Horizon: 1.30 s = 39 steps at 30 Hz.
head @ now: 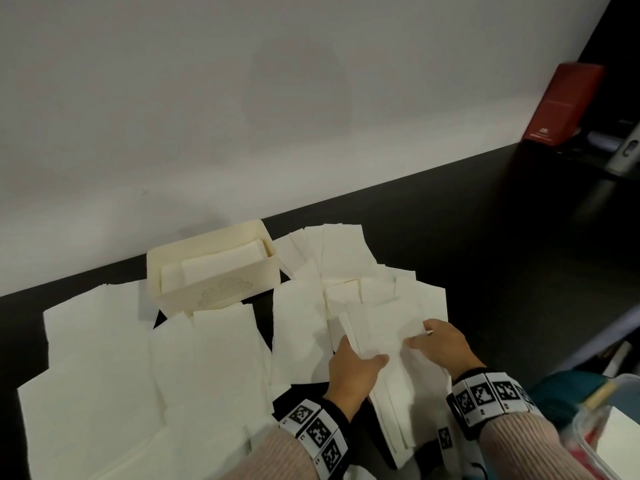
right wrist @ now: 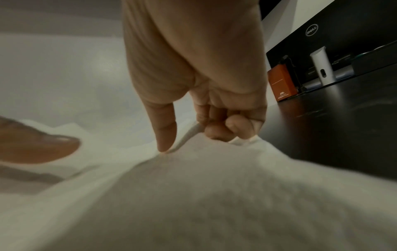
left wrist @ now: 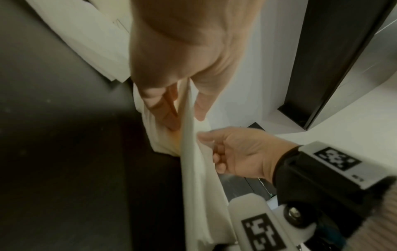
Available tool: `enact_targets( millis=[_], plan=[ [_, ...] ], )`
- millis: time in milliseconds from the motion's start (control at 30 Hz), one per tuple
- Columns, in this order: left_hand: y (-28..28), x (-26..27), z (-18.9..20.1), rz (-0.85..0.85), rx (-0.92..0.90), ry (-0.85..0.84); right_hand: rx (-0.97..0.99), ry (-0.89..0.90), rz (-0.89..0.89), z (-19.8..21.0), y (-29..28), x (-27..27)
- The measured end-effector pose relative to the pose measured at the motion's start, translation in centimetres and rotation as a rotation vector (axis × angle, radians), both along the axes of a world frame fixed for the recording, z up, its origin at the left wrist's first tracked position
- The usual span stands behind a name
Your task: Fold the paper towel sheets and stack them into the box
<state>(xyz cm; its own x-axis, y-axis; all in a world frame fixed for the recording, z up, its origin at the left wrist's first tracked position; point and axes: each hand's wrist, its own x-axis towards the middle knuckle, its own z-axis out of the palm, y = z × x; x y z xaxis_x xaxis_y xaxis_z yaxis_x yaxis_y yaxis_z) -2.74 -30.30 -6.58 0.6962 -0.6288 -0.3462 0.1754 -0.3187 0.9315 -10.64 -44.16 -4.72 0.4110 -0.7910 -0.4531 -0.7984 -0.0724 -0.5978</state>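
Black desk (head: pixel 485 237) against a white wall (head: pixel 242 98), loose paper towel sheets (head: pixel 97 358) spread over its left and near side. Cream box (head: pixel 211 271) sat at the back edge by the wall, already holding folded sheets. Both hands worked 1 folded sheet (head: pixel 384 362) near the front edge: left hand (head: pixel 353 372) gripped its left side, thumb on top; right hand (head: pixel 446 344) pinched the right edge, fingers curled. Layers possibly uneven, view blurred. Best to align edges, press the crease flat, then carry it to the box.
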Motion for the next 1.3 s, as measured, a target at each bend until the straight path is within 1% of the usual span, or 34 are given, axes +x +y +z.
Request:
enact_targets(
  millis=[167,267,333,400,467,533,600,667,800,900,967,1000,1067,1100,1133,1167,1200,1267,1300],
  plan=[
    [-0.2,-0.2,-0.2,-0.062,-0.129,0.040,0.078,-0.069,0.094,-0.3,1.0,0.5],
    [-0.1,0.6,-0.2,-0.039,-0.153,0.116,0.101,-0.155,0.056,0.0,0.9,0.3],
    [0.3,1.5,0.0,-0.049,-0.204,0.173,0.121,-0.237,-0.003,0.7,0.8,0.0],
    [0.7,2.3,0.8,-0.087,-0.261,0.215,0.197,-0.360,-0.027,1.6,1.1,0.0],
    [1.0,2.9,1.5,-0.121,-0.310,0.243,0.316,-0.506,-0.013,2.5,2.0,0.2],
    [1.2,3.2,2.1,-0.132,-0.351,0.252,0.400,-0.558,0.064,3.8,3.6,0.8],
    [1.5,3.5,2.6,-0.127,-0.382,0.265,0.432,-0.540,0.130,4.4,5.0,1.8],
    [1.9,4.0,3.0,-0.096,-0.405,0.301,0.448,-0.502,0.117,4.5,5.5,2.5],
    [3.1,4.7,3.6,-0.052,-0.445,0.401,0.501,-0.538,0.170,3.8,5.4,2.9],
    [3.9,4.7,4.1,-0.053,-0.444,0.398,0.509,-0.553,0.368,3.9,6.6,3.5],
    [4.3,5.1,4.3,0.014,-0.443,0.417,0.491,-0.557,0.487,4.3,7.1,4.0],
    [4.6,5.5,4.4,0.055,-0.456,0.444,0.477,-0.535,0.512,4.0,6.9,4.2],
    [5.5,6.6,4.7,0.129,-0.503,0.490,0.377,-0.353,0.546,3.6,6.4,4.3],
    [6.1,7.3,5.0,0.163,-0.533,0.484,0.307,-0.251,0.582,3.3,6.1,4.2],
    [6.8,8.0,5.1,0.198,-0.568,0.458,0.236,-0.192,0.589,3.2,5.8,4.1],
    [7.5,8.6,5.2,0.226,-0.599,0.416,0.176,-0.176,0.556,3.2,5.5,4.0],
    [8.3,9.3,5.2,0.252,-0.617,0.377,0.136,-0.212,0.488,3.5,5.2,3.8],
    [9.9,10.6,5.0,0.247,-0.568,0.273,0.094,-0.407,0.277,4.2,4.3,3.7],
    [10.6,11.0,4.9,0.221,-0.493,0.188,0.099,-0.529,0.168,4.6,3.8,3.7]
  ],
)
